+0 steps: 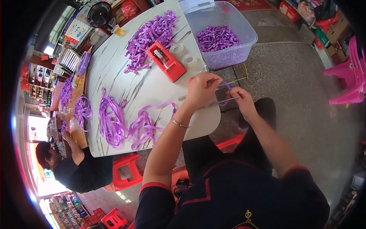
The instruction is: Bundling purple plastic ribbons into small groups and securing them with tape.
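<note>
At the table's near right corner, my left hand [204,88] is closed in a pinch on a purple ribbon [228,86]. My right hand [243,102] lies just to its right, fingers pinched on the same ribbon, which loops between the two hands. Two thin metal rods [227,100] stick out past the table edge under my hands; how they are fixed is hidden. A loose heap of lilac ribbon [144,126] lies left of my left forearm, one strand running toward my wrist. Beyond my left hand stands a red tape dispenser [172,68] beside two clear tape rolls [189,60].
A pile of folded purple ribbon pieces [152,38] and a ribbon coil [111,120] lie on the white marbled table [106,61]. A clear plastic bin [228,57] holds more pieces at the far right. Another person [82,168] works at left. Pink chairs [349,76] stand right.
</note>
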`<move>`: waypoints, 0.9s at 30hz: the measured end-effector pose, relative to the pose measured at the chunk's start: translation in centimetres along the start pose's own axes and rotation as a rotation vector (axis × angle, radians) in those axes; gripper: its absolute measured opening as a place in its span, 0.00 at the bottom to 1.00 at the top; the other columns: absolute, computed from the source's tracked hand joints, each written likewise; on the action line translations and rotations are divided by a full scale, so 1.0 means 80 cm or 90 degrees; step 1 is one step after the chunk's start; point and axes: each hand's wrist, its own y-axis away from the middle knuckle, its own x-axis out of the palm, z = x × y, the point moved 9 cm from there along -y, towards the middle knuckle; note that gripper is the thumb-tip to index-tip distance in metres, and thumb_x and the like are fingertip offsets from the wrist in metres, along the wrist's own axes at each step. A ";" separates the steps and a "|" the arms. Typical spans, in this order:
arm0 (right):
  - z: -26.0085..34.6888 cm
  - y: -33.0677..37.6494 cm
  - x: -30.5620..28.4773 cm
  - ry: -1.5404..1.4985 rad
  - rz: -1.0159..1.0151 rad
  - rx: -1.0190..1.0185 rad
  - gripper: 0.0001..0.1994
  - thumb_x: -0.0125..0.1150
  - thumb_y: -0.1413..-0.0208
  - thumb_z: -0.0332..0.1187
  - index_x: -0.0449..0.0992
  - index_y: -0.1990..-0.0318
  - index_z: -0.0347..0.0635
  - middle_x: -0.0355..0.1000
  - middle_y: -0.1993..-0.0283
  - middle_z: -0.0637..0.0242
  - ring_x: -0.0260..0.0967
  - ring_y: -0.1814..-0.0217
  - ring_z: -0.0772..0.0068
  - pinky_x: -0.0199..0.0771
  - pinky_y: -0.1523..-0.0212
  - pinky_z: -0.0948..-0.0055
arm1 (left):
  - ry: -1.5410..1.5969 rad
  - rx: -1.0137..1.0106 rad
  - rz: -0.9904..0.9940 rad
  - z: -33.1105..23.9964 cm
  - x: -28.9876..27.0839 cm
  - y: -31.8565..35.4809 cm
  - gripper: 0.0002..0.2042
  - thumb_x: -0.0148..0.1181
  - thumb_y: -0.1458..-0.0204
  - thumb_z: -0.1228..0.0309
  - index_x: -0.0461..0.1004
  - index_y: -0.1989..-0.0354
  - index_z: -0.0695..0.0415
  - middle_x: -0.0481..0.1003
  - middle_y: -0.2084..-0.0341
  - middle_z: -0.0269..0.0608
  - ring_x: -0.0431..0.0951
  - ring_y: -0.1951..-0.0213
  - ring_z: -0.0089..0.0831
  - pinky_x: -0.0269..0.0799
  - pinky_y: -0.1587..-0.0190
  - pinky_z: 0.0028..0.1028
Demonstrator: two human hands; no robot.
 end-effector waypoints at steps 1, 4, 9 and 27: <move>0.001 0.000 0.001 0.001 -0.003 -0.012 0.08 0.49 0.44 0.32 0.72 0.67 0.38 0.68 0.71 0.72 0.63 0.67 0.84 0.61 0.62 0.82 | -0.020 0.011 0.002 -0.003 0.001 0.000 0.05 0.57 0.55 0.74 0.77 0.70 0.59 0.71 0.80 0.36 0.66 0.80 0.19 0.61 0.76 0.20; -0.003 0.005 0.005 -0.012 -0.016 0.010 0.07 0.49 0.44 0.31 0.73 0.66 0.39 0.68 0.72 0.74 0.62 0.68 0.86 0.60 0.63 0.84 | -0.001 0.026 -0.012 -0.006 0.001 0.000 0.05 0.58 0.56 0.72 0.77 0.71 0.57 0.71 0.80 0.37 0.68 0.80 0.22 0.63 0.75 0.22; -0.015 0.005 0.004 0.014 -0.040 0.056 0.08 0.50 0.45 0.32 0.73 0.67 0.38 0.68 0.73 0.75 0.61 0.69 0.87 0.60 0.65 0.84 | -0.078 0.014 0.009 -0.005 0.005 -0.003 0.07 0.60 0.56 0.67 0.78 0.71 0.57 0.71 0.80 0.37 0.70 0.79 0.25 0.64 0.74 0.24; -0.011 0.044 0.011 0.035 0.001 0.069 0.09 0.52 0.46 0.32 0.74 0.65 0.34 0.71 0.72 0.68 0.66 0.71 0.83 0.64 0.68 0.83 | -0.122 -0.044 0.061 0.004 0.017 -0.009 0.12 0.62 0.59 0.60 0.78 0.73 0.55 0.73 0.78 0.37 0.73 0.76 0.27 0.65 0.70 0.26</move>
